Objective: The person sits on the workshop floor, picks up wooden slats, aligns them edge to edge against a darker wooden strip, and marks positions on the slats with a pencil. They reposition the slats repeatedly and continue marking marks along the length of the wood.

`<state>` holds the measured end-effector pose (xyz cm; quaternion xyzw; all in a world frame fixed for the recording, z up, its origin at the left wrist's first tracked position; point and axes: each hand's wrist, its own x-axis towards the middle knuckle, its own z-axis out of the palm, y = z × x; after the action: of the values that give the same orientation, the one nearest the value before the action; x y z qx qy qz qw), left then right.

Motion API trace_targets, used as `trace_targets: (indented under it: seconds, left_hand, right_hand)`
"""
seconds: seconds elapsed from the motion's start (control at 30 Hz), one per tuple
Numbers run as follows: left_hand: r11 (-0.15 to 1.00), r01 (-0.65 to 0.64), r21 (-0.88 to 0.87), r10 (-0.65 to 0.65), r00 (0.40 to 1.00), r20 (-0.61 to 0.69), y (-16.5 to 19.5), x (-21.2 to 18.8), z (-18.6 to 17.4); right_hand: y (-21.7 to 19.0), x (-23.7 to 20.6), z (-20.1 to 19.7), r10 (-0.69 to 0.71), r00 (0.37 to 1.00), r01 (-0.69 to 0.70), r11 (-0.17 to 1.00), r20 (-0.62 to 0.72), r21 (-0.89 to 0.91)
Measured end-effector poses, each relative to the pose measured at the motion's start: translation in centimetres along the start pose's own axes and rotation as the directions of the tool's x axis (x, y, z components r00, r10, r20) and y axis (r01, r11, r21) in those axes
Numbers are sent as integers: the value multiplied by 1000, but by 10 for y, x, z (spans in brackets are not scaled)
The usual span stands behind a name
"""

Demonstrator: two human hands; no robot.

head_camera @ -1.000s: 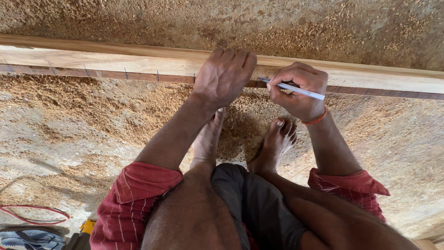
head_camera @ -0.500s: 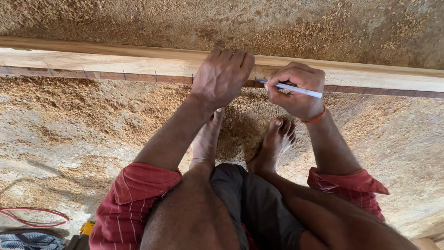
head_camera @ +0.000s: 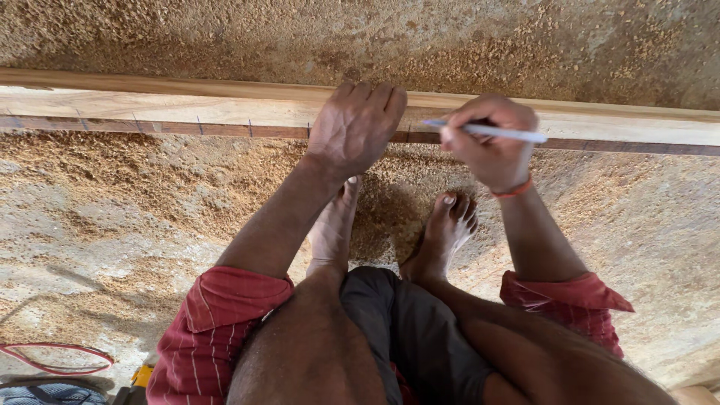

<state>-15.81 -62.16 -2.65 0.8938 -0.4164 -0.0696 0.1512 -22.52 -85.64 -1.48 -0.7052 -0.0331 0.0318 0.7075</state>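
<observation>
Little has changed over the last second; left hand (head_camera: 358, 127) still pressed flat, fingers together, on the wooden plank (head_camera: 187, 109); right hand (head_camera: 491, 142) still pinching the white pen (head_camera: 487, 131), tip just right of the left hand at the plank's near edge; marking appears ongoing; pen ticks run leftward along that edge.

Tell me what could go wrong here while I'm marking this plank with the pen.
The plank lies on loose sawdust, steadied only by your left hand; it might shift and throw the spacing off. The right hand covers the pen tip, so a mark could land crooked.
</observation>
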Motion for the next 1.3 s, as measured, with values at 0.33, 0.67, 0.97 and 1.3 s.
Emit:
trace_targets:
  seconds: [0.33,0.67,0.97,1.3]
  left_hand:
    - [1000,5,-14,-5,1000,-27,0,-3,4]
    - [992,37,125,-48,995,92,22,7,-8]
    - [999,-5,34,-5,953,301,45,36,2]
    - [1000,-15,-26,19,987,158,41,27,14]
  right_hand:
    - [-12,-24,-55,-213,960,278,664,181,-694]
    - [1,-44,-52,-93,976,216,541,197,-813]
    - [-11,-38,-51,-73,975,213,590,211,-779]
    - [-15,-45,-54,-146,985,127,972,-87,-200]
